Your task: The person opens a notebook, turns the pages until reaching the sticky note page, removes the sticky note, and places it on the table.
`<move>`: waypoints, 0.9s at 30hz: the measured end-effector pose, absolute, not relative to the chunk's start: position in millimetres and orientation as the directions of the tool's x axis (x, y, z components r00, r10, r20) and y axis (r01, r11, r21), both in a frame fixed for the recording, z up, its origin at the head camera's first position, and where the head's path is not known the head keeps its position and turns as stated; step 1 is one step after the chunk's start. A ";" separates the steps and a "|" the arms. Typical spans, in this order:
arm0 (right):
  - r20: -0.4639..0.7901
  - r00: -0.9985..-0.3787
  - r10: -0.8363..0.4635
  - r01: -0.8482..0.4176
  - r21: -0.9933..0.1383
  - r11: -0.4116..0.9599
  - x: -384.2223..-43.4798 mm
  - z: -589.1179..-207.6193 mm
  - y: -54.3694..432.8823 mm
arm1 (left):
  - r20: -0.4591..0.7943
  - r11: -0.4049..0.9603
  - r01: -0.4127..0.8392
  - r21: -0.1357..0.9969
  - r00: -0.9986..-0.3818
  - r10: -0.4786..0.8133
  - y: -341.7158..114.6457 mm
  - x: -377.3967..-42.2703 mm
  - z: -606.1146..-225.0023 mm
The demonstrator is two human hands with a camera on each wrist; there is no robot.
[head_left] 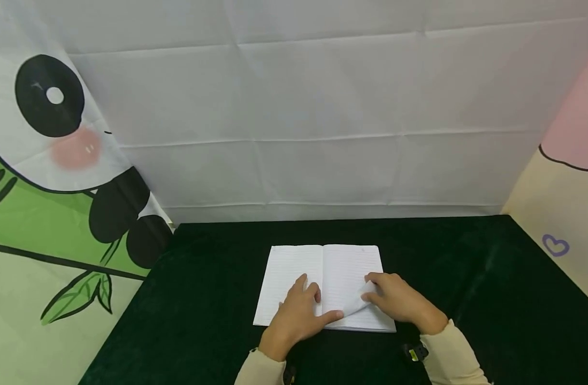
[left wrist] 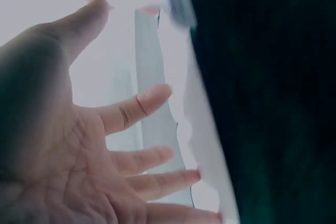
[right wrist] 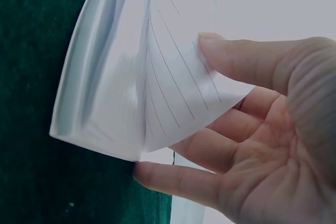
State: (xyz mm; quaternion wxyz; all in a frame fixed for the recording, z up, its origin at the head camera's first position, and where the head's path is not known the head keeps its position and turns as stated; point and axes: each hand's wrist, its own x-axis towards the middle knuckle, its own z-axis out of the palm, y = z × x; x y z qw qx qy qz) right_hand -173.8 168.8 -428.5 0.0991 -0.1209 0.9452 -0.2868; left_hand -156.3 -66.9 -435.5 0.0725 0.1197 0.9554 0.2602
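One open notebook (head_left: pixel 286 267) lies on a counter (head_left: pixel 202 299) covered in dark green cloth, centered below the far edge and well apart from the left and right edges. A person's right hand (head_left: pixel 402 297) pinches the lower outer corner of a lined page (head_left: pixel 367 290) between thumb and fingers, bending it up toward the spine, while the left hand (head_left: pixel 298 315) lies open over the lower part of the notebook, its thumb stretched past the spine to the lifted page. Only the right wrist camera shows the grip from close by: thumb on the ruled lines, other fingers behind the paper, and a stack of sheets (right wrist: pixel 100 93) bowing beside it. The left wrist camera, washed out by glare, adds the left palm and its spread fingers, thumb tip close to the right hand. The head view alone takes in the cream sleeves (head_left: pixel 450 353), a black wrist device (head_left: pixel 415 352) with a yellow-green patch, a creased white backdrop (head_left: pixel 298 96), a cartoon animal (head_left: pixel 82 155) beyond the counter's left edge and a purple heart (head_left: pixel 556 245) beyond the right. A faint mark (head_left: pixel 363 249) in the right-hand page's top outer corner is too small to read.
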 end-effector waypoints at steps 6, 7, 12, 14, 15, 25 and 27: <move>-0.111 -0.952 -0.284 -0.176 -0.559 0.810 -172.1 -427.2 165.8 | -0.087 0.836 0.193 0.514 -0.958 0.274 -59.4 -150.3 -440.2; -0.112 -0.952 -0.283 -0.176 -0.558 0.811 -171.8 -426.9 165.5 | -0.080 0.837 0.196 0.511 -0.959 0.273 -58.5 -149.7 -440.6; -0.121 -0.953 -0.277 -0.166 -0.559 0.813 -168.0 -424.2 164.1 | -0.053 0.844 0.204 0.496 -0.963 0.263 -55.3 -147.1 -441.4; -0.114 -0.953 -0.281 -0.172 -0.561 0.809 -165.7 -422.9 163.4 | -0.053 0.849 0.208 0.486 -0.962 0.266 -54.6 -146.2 -440.9; -0.108 -0.953 -0.284 -0.177 -0.562 0.808 -164.6 -422.3 163.0 | -0.058 0.852 0.208 0.480 -0.962 0.268 -54.5 -145.8 -441.1; -0.082 -0.957 -0.278 -0.183 -0.574 0.798 -156.2 -420.9 156.8 | -0.040 0.847 0.288 0.446 -0.939 0.341 -56.9 -140.8 -442.1; -0.077 -0.959 -0.273 -0.182 -0.570 0.801 -155.6 -421.0 155.6 | -0.041 0.849 0.301 0.435 -0.935 0.352 -58.1 -140.2 -441.9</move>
